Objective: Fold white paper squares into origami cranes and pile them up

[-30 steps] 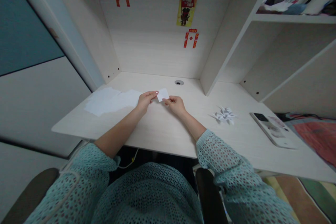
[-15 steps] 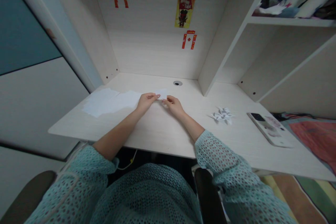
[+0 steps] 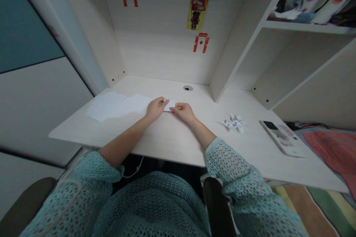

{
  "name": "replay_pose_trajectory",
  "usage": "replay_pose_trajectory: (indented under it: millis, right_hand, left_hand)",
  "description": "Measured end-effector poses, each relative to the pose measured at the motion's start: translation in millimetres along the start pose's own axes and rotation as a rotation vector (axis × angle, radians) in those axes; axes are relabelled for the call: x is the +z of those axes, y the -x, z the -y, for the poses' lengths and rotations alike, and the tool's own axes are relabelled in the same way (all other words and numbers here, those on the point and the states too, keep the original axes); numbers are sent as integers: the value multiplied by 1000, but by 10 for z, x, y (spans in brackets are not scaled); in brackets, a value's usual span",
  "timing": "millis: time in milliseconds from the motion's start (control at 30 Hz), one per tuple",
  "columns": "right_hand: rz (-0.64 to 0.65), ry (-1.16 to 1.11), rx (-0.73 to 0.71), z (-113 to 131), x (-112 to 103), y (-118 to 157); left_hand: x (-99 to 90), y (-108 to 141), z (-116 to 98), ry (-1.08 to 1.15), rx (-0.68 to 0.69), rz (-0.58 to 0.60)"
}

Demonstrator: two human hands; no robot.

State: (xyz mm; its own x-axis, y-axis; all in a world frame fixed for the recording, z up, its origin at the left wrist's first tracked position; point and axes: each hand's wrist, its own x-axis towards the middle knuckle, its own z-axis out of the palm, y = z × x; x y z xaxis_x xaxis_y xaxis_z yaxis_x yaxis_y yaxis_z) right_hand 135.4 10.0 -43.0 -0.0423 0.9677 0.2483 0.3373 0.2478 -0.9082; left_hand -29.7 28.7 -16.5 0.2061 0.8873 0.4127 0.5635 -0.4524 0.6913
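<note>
A small piece of white paper (image 3: pixel 169 106) is held between my two hands, just above or on the desk. My left hand (image 3: pixel 156 108) pinches its left side, thumb on top. At the right edge, the thumb and fingers of my right hand (image 3: pixel 183 112) grip it. The paper's back part is partly covered by my left fingers. Loose white paper sheets (image 3: pixel 111 106) lie spread to the left of my left hand. To the right of my right hand sits a small cluster of folded white paper pieces (image 3: pixel 234 122).
The pale desk (image 3: pixel 167 137) runs across the view. A white phone (image 3: pixel 280 139) lies on its right part. An upright panel (image 3: pixel 236 44) rises behind, with a filled shelf (image 3: pixel 308 26) at upper right. Chair armrests (image 3: pixel 218 207) flank me. A round cable hole (image 3: pixel 188 88) is at the back.
The paper between my hands has come slightly nearer to me and looks turned or folded smaller. My right thumb has shifted a little left and down over it. The view has tilted slightly.
</note>
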Motion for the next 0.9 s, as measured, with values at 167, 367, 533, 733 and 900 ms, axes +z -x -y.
replay_pose_trajectory:
  millis: [167,367,533,733,900]
  right_hand:
    - [-13,-122,-95,91,26,30]
    - [-70,-263,-120,122,9,8]
    - [-158,-317,-85,155,-13,10]
    - [-94,-279,-63,230,-16,33]
    - [-78,-304,-88,209,-4,32]
  left_hand:
    - [-30,-1,8,-95,-14,-10]
    - [-12,14,-31,33,-30,-38]
    - [49,11,-46,471,-105,40]
    - [-2,-38,-32,642,-171,13]
    - [-32,-64,-3,636,-171,-25]
